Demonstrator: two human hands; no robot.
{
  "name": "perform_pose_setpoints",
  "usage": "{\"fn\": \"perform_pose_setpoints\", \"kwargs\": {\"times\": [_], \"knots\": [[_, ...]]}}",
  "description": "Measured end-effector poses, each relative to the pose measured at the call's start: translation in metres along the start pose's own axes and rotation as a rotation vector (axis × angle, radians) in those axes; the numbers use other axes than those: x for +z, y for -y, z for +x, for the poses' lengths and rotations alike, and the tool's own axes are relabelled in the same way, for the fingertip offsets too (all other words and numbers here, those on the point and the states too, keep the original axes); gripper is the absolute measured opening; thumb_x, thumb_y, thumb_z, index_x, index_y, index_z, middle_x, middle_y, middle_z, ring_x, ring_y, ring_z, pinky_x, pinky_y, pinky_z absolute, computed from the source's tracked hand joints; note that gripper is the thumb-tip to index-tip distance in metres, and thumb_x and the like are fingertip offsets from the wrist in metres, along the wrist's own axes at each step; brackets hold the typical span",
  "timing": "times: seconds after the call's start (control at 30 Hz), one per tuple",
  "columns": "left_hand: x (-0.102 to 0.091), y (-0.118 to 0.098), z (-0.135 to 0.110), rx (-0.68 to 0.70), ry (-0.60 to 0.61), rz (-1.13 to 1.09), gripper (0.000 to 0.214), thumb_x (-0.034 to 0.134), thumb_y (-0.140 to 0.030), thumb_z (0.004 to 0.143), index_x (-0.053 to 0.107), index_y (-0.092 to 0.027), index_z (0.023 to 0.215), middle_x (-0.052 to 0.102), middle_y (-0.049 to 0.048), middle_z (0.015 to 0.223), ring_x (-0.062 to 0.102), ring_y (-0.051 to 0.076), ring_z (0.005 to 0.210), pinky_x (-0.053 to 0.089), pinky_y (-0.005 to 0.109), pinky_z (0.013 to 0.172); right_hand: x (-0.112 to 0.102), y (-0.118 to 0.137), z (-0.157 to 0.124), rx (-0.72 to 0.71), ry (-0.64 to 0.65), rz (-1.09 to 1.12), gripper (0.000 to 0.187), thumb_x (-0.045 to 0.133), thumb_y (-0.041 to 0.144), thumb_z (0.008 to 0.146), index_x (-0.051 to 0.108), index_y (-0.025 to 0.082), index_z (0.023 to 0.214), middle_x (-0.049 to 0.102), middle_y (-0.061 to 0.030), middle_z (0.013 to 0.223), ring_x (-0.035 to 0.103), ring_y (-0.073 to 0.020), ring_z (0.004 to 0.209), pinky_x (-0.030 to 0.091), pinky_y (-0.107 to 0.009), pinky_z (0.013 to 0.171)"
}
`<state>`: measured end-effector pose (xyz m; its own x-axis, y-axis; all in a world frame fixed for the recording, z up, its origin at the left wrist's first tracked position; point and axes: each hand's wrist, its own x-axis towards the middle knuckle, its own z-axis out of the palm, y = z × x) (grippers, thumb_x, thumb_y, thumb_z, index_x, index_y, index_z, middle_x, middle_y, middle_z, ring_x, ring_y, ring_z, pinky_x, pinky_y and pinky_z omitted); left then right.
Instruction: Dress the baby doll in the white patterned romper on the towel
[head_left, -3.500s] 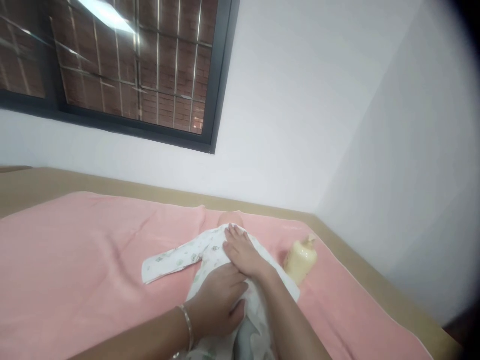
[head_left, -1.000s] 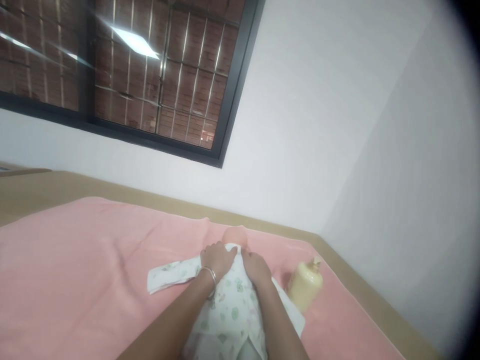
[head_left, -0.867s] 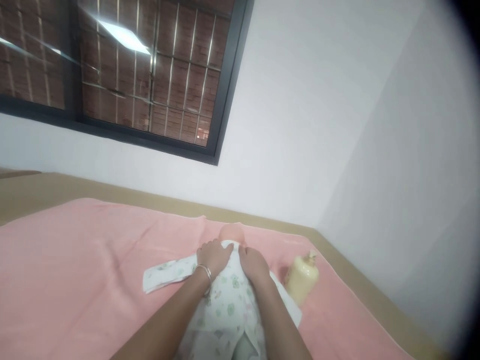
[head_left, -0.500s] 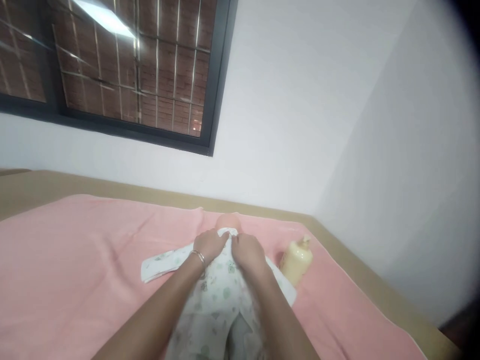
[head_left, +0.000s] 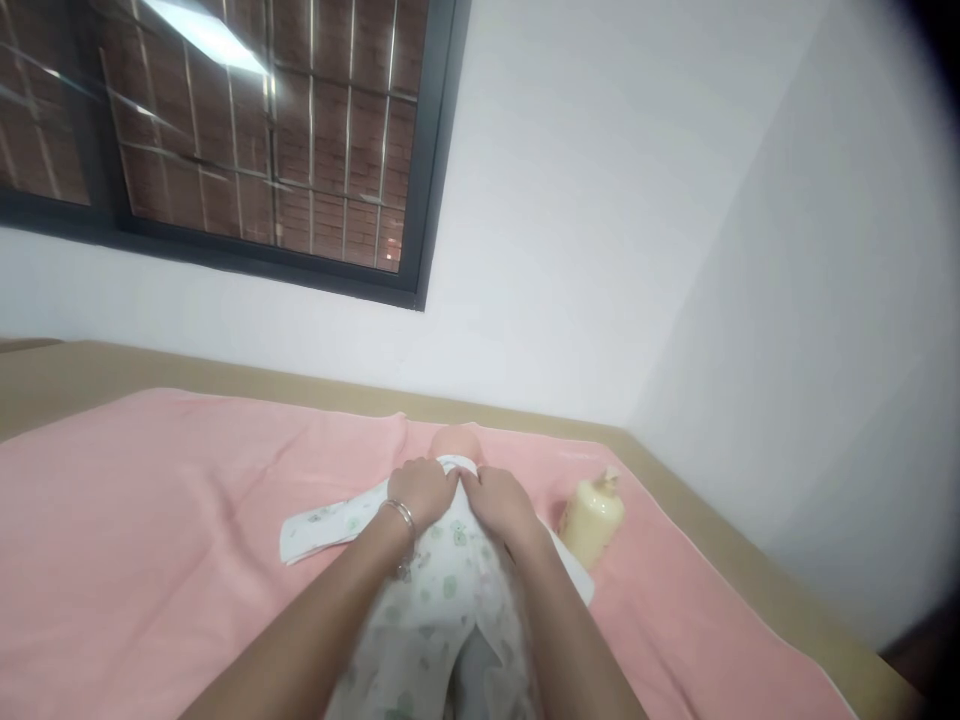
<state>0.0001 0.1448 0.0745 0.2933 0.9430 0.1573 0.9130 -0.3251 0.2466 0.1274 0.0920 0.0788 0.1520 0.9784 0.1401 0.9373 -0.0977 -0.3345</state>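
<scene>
A white baby garment with a green print [head_left: 450, 580] lies on a baby doll, its sleeves spread to both sides. Only the rounded top of the doll's head [head_left: 454, 440] shows past the collar. My left hand [head_left: 422, 492], with a silver bangle at the wrist, pinches the cloth at the left of the neckline. Close beside it my right hand [head_left: 501, 500] is closed on the right of the neckline. The two thumbs nearly meet at the middle of the collar. The garment's lower end is blurred.
Under the doll spreads a pink blanket [head_left: 150, 520] on a tan surface [head_left: 825, 650]. A pale yellow pump bottle [head_left: 594, 522] stands right of the garment, near its right sleeve. Behind are a white wall [head_left: 570, 200] and a dark-framed window [head_left: 420, 200] with bars.
My right thumb has moved slightly left, closer to the left thumb at the collar. The doll and the bottle have stayed where they were.
</scene>
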Motion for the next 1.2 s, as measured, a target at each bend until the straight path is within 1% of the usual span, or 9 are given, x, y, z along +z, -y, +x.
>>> {"fn": "perform_pose_setpoints", "kwargs": {"times": [0.1,0.17,0.33,0.47,0.7,0.83,0.97,1.13,1.2], "knots": [[0.004,0.012,0.01,0.009,0.115,-0.125,0.056,0.026,-0.056,0.083,0.065,-0.016,0.093,0.065,0.0131,0.099,0.06,0.03,0.091,0.044,0.037,0.074,-0.012,0.016,-0.012,-0.046,-0.034,-0.057,0.06,0.018,0.049,0.092,0.065,0.011,0.093,0.065,-0.0169,0.095,0.058,-0.0258,0.093,0.031,-0.037,0.09],[0.004,0.015,0.011,0.025,0.136,-0.154,0.057,0.026,-0.057,0.082,0.065,-0.017,0.092,0.066,0.0119,0.098,0.061,0.029,0.089,0.045,0.037,0.072,-0.014,0.02,-0.015,-0.051,-0.038,-0.06,0.061,0.018,0.049,0.092,0.065,0.011,0.092,0.065,-0.0169,0.094,0.058,-0.0261,0.092,0.031,-0.038,0.091],[-0.006,0.001,-0.005,0.018,0.053,-0.006,0.055,0.026,-0.053,0.085,0.066,-0.015,0.09,0.066,0.0138,0.093,0.061,0.03,0.087,0.043,0.04,0.075,0.005,0.004,-0.001,-0.003,0.032,0.004,0.068,0.009,0.052,0.092,0.063,0.012,0.101,0.063,-0.0165,0.103,0.057,-0.0259,0.096,0.034,-0.037,0.087],[-0.013,-0.012,-0.017,0.009,0.093,0.027,0.049,0.032,-0.051,0.086,0.066,-0.015,0.091,0.066,0.0152,0.092,0.061,0.026,0.089,0.042,0.036,0.079,0.018,-0.012,0.012,0.02,0.076,0.099,0.072,0.005,0.054,0.091,0.062,0.011,0.104,0.062,-0.0167,0.107,0.056,-0.0233,0.099,0.037,-0.033,0.083],[-0.001,-0.004,-0.006,0.016,0.017,-0.013,0.049,0.028,-0.045,0.087,0.066,-0.016,0.083,0.066,0.0147,0.089,0.061,0.027,0.085,0.042,0.037,0.073,0.003,0.007,-0.006,-0.03,-0.015,-0.091,0.06,0.015,0.044,0.093,0.065,0.01,0.095,0.065,-0.0182,0.096,0.058,-0.0263,0.092,0.035,-0.038,0.086],[0.004,0.005,0.002,-0.012,0.058,-0.095,0.053,0.026,-0.053,0.084,0.066,-0.017,0.088,0.066,0.0132,0.095,0.061,0.028,0.086,0.044,0.036,0.07,-0.008,0.019,-0.017,-0.064,-0.038,-0.141,0.054,0.018,0.037,0.093,0.066,0.012,0.093,0.066,-0.0171,0.095,0.058,-0.0262,0.093,0.03,-0.041,0.093],[-0.004,-0.005,-0.008,0.006,0.02,-0.007,0.053,0.027,-0.049,0.085,0.067,-0.014,0.091,0.066,0.0159,0.094,0.06,0.029,0.088,0.043,0.04,0.074,0.002,0.01,-0.007,-0.016,0.005,-0.106,0.054,0.016,0.034,0.093,0.064,0.011,0.097,0.064,-0.0166,0.1,0.058,-0.0258,0.095,0.035,-0.038,0.088],[-0.015,-0.02,-0.022,0.012,0.072,0.046,0.029,0.042,-0.028,0.081,0.068,-0.014,0.085,0.066,0.0153,0.088,0.062,0.027,0.086,0.044,0.035,0.071,0.018,-0.009,0.01,0.081,0.058,-0.04,0.056,0.012,0.032,0.093,0.062,0.009,0.102,0.062,-0.0175,0.105,0.057,-0.0248,0.098,0.039,-0.033,0.079],[-0.014,-0.018,-0.02,-0.012,0.077,0.023,0.03,0.042,-0.031,0.081,0.067,-0.015,0.084,0.067,0.0148,0.087,0.062,0.027,0.084,0.044,0.035,0.07,0.015,-0.007,0.008,0.07,0.058,-0.058,0.056,0.012,0.032,0.093,0.063,0.008,0.102,0.062,-0.0175,0.104,0.057,-0.0248,0.096,0.039,-0.033,0.079]]}}
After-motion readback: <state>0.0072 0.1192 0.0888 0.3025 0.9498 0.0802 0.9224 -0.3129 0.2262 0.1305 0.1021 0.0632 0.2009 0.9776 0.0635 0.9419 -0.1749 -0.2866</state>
